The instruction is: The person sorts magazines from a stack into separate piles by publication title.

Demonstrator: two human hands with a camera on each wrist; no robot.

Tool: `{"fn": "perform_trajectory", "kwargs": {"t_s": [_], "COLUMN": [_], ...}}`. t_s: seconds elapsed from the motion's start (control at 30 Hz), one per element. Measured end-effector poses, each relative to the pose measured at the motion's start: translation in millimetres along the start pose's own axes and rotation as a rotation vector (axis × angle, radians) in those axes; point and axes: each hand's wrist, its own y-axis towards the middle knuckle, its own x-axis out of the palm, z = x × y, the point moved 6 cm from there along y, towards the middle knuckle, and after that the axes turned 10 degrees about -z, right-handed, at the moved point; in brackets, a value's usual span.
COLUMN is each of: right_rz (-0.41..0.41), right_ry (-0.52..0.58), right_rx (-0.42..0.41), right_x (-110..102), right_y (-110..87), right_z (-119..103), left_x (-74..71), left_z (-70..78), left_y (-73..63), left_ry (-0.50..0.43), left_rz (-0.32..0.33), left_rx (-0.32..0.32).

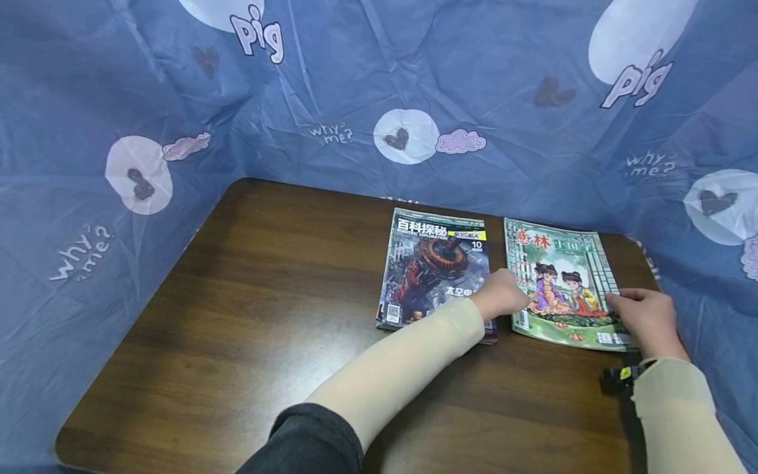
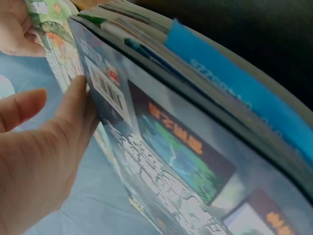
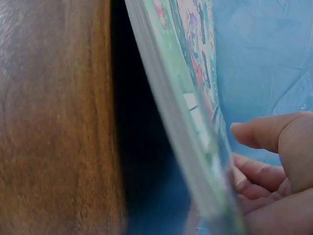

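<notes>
A green illustrated magazine [image 1: 556,263], its cover showing two cartoon figures, lies at the right of the brown table. My left hand [image 1: 500,293] is at its left side, in the gap beside a pile topped by a dark magazine [image 1: 429,270]. In the left wrist view the thumb stands apart from the index finger, whose tip meets the magazine edges. At the right edge of the green magazine is my right hand [image 1: 648,322]. The right wrist view has that thumb raised off the cover and the fingers against the edge; their far ends are partly hidden.
The wooden table [image 1: 266,296] extends far to the left. Blue patterned cloth [image 1: 331,79] hangs behind and at both sides. A blue tab [image 2: 210,68] sticks out from the pile's pages. A black wrist device [image 1: 622,378] sits below the right hand.
</notes>
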Motion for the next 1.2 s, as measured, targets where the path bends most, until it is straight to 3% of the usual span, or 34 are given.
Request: {"fn": "perform_trajectory", "kwargs": {"t_s": [0.17,0.27,0.53,0.87,1.2], "right_rz": [0.039,0.066,0.055,0.046,0.039], "right_ry": [-0.063,-0.082,-0.034,0.074,0.135], "right_rx": [-0.027,-0.053,-0.125,-0.157,-0.256], "right_x": [-2,-4,-1,13,27], "right_y": [-5.4,-8.2,-14.4,-33.9,-58.4], "right_z": [-7,-13,-34,-72,-103], "left_x": [2.6,2.6,-2.1,-14.6,-43.9], "left_z": [4.7,6.4,13.0,19.9,1.5], "left_y": [-2.3,-2.9,-13.5,-41.5,-55.9], "left_ry": [0.124,0.144,0.086,0.05,-0.096], "left_rz": [0.037,0.053,0.062,0.09,0.111], "left_rx": [0.053,0.094,0.165,0.258,0.317]}}
